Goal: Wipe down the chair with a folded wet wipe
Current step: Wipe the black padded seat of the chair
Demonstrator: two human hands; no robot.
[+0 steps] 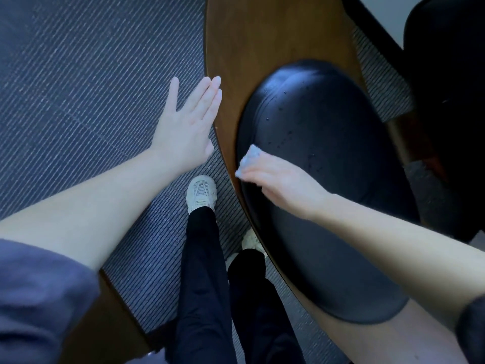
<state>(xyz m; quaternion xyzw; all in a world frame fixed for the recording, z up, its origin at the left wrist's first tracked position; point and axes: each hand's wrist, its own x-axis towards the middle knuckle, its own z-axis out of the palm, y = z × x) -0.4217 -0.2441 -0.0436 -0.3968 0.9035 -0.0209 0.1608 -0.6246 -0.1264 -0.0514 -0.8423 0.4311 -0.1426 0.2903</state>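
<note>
Left hand (186, 122), fingers straight, beside the chair cushion (328, 179); right hand (283, 182) pinches the wet wipe (250, 156) on its edge; dragging may unfold it.

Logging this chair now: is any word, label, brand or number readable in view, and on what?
None: no readable text anywhere in this view.
Cushion: only small droplets, no label.
Wood shell: no mark visible.
Wipe, pinched in the right hand: no print visible.
Shoe: any logo is too blurred to tell.
</note>
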